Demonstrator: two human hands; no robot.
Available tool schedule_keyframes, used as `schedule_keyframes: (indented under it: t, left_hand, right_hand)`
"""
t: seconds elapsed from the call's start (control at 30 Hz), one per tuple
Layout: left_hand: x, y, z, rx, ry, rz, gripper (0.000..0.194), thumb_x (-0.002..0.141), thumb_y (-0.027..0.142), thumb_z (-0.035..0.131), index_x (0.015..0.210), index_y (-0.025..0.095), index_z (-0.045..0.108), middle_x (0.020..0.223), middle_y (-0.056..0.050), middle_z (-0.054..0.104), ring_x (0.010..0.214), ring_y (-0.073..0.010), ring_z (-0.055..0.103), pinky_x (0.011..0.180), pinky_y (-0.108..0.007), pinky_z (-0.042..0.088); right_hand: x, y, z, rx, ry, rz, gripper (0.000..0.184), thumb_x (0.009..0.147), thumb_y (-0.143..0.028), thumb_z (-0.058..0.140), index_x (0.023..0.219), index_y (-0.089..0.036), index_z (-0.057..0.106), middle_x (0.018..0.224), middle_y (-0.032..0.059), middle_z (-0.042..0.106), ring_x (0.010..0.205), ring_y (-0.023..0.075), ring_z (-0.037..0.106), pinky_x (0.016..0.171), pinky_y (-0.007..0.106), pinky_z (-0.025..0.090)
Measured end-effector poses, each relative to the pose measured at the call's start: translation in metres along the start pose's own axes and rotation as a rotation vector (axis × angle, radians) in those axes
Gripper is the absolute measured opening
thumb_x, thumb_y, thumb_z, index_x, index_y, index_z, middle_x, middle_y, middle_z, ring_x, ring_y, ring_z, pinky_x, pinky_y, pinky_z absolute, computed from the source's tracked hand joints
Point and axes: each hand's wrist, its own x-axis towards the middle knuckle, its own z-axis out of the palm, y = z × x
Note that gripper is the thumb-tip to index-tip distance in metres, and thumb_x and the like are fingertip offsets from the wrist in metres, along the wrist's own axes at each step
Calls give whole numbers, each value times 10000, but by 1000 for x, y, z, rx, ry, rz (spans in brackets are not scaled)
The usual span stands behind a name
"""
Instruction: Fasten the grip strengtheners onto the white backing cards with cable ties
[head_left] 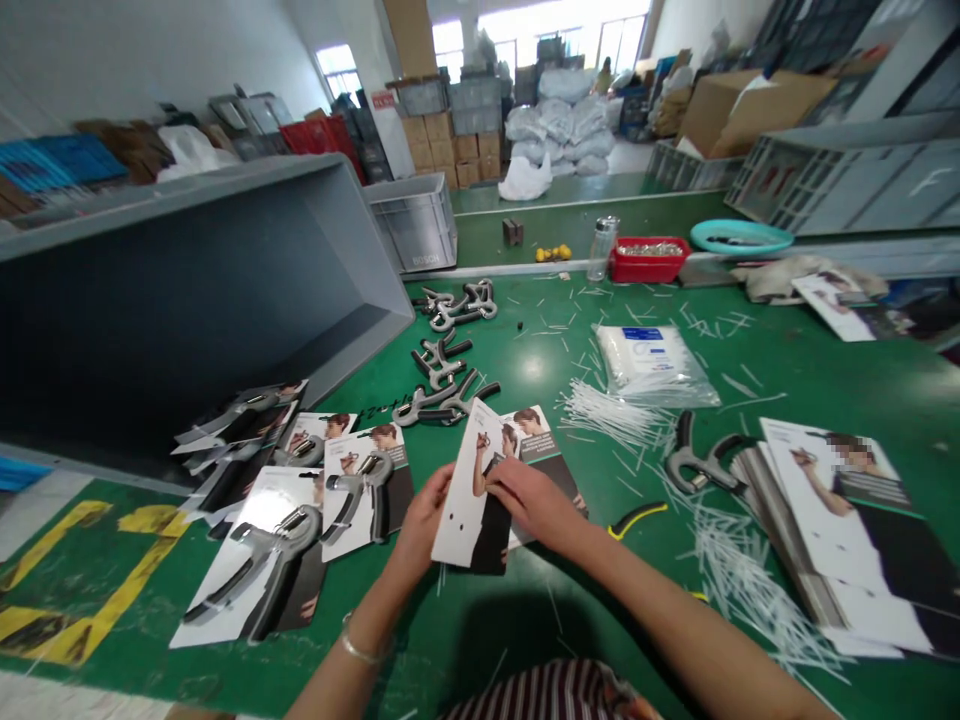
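A printed backing card (459, 510) is held tilted up above the bench by my left hand (421, 520), closed on its left edge. My right hand (536, 500) has its fingertips pinched together at the front of the card; what they grip is too small to make out. Another printed card (556, 462) lies behind, partly hidden by my right hand. To the left, hand grip strengtheners (281, 545) rest on cards. Loose hand grip strengtheners (442, 400) lie beyond my hands. White cable ties (615, 412) are heaped to the right, beside yellow-handled cutters (637, 518).
A stack of cards (847, 530) stands at the right with a grip strengthener (705, 460) against it. Farther back are a bag of cable ties (652, 365), a red tray (650, 262) and a glass bottle (602, 245). A large grey crate (352, 240) borders the left side.
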Motion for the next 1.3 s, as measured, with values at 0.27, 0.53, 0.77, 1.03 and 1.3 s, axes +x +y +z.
schedule_keyframes:
  t: [0.27, 0.53, 0.77, 1.03, 1.3]
  left_hand:
    - [-1, -6, -12, -56, -130, -262, 779, 647, 322, 803, 1340, 145, 493, 1126, -136, 719, 763, -220, 700, 624, -267, 516]
    - [11, -21, -5, -111, -82, -236, 752, 708, 346, 787, 1355, 139, 463, 838, -71, 752, 571, -186, 674, 501, -244, 494]
    - [18, -20, 3, -304, -25, -327, 522, 723, 198, 782, 1200, 97, 596, 952, -120, 755, 724, -180, 709, 634, -236, 556]
    - [8, -7, -2, -366, 76, -337, 411, 717, 163, 778, 1107, 118, 658, 1030, -101, 749, 802, -170, 712, 733, -236, 571]
    - [9, 4, 5, -283, 57, -210, 496, 688, 307, 826, 1120, 133, 654, 926, -59, 760, 741, -161, 696, 681, -235, 543]
  right_hand:
    - [-20, -5, -3, 295, 112, 198, 181, 1022, -277, 415, 935, -216, 562, 779, -19, 585, 635, 119, 573, 675, 245, 463]
    - [-47, 87, -99, -552, 231, 572, 122, 941, -247, 512, 970, -177, 607, 1040, 118, 630, 954, 243, 603, 808, 332, 454]
    - [-37, 113, -130, -652, 150, 644, 140, 942, -265, 527, 880, -191, 628, 995, 96, 667, 892, 223, 625, 690, 275, 390]
    - [-33, 112, -163, -456, 209, 632, 187, 930, -274, 486, 837, -180, 619, 839, 75, 681, 784, 192, 611, 685, 278, 399]
    - [-38, 64, -150, 497, 246, 578, 379, 864, -555, 599, 835, -177, 587, 599, -59, 504, 492, 88, 431, 503, 227, 372]
